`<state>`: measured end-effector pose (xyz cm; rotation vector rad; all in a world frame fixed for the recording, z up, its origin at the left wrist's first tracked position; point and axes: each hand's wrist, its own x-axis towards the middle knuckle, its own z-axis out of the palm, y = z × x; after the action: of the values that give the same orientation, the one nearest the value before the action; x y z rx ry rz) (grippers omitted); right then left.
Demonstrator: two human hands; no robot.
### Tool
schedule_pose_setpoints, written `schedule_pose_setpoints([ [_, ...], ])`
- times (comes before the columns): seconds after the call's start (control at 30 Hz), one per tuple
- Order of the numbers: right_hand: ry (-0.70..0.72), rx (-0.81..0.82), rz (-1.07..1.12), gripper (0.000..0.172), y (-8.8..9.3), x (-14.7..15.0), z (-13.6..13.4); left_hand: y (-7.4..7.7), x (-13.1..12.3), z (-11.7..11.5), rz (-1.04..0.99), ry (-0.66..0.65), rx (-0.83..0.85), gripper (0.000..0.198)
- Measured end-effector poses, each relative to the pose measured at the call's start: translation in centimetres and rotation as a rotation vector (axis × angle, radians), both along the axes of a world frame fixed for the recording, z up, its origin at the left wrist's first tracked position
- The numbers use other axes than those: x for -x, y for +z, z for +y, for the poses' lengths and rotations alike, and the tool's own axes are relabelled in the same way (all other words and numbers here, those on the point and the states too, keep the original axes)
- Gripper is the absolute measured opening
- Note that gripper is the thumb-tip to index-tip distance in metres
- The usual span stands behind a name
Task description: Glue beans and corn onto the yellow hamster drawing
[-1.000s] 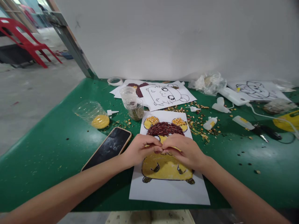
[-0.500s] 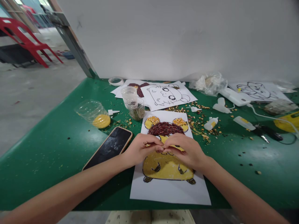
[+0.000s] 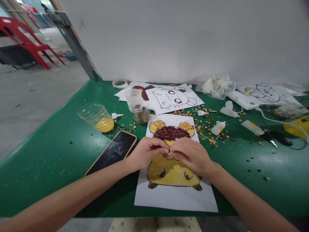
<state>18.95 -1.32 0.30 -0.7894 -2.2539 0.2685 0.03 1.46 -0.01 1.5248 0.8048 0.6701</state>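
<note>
A white sheet [image 3: 176,199] lies on the green table [image 3: 48,154] with a cartoon animal picture [image 3: 172,169] filled in with yellow grains, dark red beans on its head and corn in its ears. Both hands rest over the middle of the picture, fingertips meeting. My left hand [image 3: 147,152] is curled in a pinch. My right hand [image 3: 190,154] is also pinched, fingers bent down against the paper. Whatever they hold is too small to see.
A black phone [image 3: 113,152] lies left of the sheet. Behind stand a jar of green beans [image 3: 140,112], a tipped clear cup with yellow grain [image 3: 98,117], outline drawings [image 3: 172,98], scattered seeds [image 3: 205,129], small glue bottles [image 3: 217,127], a plastic bag [image 3: 216,85] and cables [image 3: 277,120].
Both hands stay pinched together over the picture; the fingertips have shifted slightly up and closer, the right hand's fingers now overlapping the left's.
</note>
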Motion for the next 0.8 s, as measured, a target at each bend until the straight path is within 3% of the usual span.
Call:
schedule_pose_setpoints([
  [0.23, -0.051, -0.026, 0.026, 0.012, -0.22, 0.13, -0.27, -0.23, -0.03, 0.05, -0.048, 0.01, 0.053, 0.015],
  [0.8, -0.016, -0.099, 0.01, 0.018, 0.22, 0.31, -0.31, -0.43, 0.2, 0.04, 0.017, 0.005, -0.03, 0.011],
])
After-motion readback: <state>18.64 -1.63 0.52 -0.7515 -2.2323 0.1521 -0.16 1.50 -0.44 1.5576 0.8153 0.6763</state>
